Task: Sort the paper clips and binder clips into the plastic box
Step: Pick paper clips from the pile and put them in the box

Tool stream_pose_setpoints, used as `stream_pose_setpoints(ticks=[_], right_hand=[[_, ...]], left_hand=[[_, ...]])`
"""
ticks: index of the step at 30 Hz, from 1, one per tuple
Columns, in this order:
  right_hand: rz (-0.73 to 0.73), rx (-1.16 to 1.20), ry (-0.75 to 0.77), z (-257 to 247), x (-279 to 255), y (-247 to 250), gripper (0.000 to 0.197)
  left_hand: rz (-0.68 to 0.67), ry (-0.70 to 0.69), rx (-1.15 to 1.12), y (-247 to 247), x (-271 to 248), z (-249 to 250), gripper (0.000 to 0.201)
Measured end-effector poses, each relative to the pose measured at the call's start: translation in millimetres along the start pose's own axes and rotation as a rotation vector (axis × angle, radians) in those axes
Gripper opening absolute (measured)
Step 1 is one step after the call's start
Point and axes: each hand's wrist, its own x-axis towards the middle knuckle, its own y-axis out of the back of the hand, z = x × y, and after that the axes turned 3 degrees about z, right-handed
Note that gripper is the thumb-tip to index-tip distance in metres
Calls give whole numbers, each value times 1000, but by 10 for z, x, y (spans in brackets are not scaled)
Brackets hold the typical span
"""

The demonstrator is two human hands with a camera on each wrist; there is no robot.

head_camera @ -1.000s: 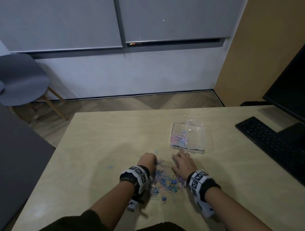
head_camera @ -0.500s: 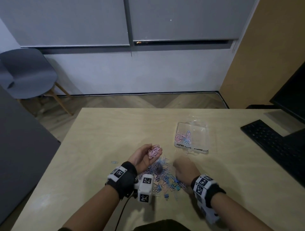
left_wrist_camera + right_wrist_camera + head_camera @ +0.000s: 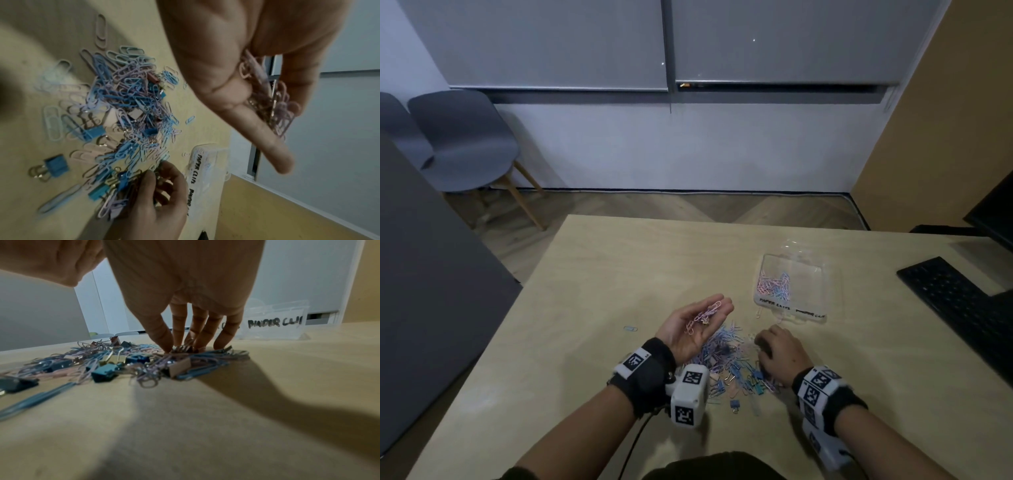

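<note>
Left hand (image 3: 697,323) is up off the pale wooden table (image 3: 599,281), palm to the ceiling, fingers loosely cupped under a little bunch of pink & lilac wire paper clips (image 3: 703,315) w/ what looks like one small binder clip in the mix. Right hand (image 3: 780,356) is palm-down on the right edge of the mixed heap of blue, lilac & pink paper clips and small binder clips (image 3: 729,363), fingertips (image 3: 167,347) bunched down into it, closing on a small clip. The clear plastic box w/ handwritten labels (image 3: 791,287) sits just beyond the heap, to the right, pink & blue paper clips lying in its left part; black keyboard (image 3: 959,308) far right.
</note>
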Motion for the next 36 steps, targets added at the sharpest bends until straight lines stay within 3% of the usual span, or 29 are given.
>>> stream_pose_setpoints(ticks=[3, 5, 9, 11, 15, 18, 21, 24, 28, 31, 34, 36], right_hand=[[5, 2, -8, -13, -18, 11, 26], [5, 5, -20, -15, -27, 19, 25], [-8, -26, -48, -34, -34, 39, 26], [24, -40, -54, -67, -44, 58, 24], [311, 289, 71, -284, -103, 179, 19], [343, 442, 196, -525, -125, 261, 24], [297, 366, 350, -658, -105, 241, 30], [253, 307, 379, -690, -72, 219, 25], [311, 76, 509, -737, -37, 228, 26], [293, 47, 508, -727, -32, 194, 27], [189, 265, 394, -691, -55, 150, 32], [124, 495, 273, -704, -93, 162, 21]], left_hand=[[-80, 20, -37, 29, -21, -19, 50], [-79, 35, -16, 21, -43, -16, 56], [-91, 76, 46, 82, -20, -14, 91], [-91, 79, 71, 111, -5, -19, 95], [-29, 65, 118, 168, 26, -33, 94], [12, 67, 141, 201, 48, -71, 93], [3, 80, 165, 218, 45, -98, 93], [-15, 96, 142, 255, 55, -120, 95], [-27, 119, 133, 301, 50, -138, 91], [7, 145, 204, 303, 52, -158, 77], [84, 183, 187, 308, 85, -196, 55], [132, 201, 161, 310, 100, -234, 43]])
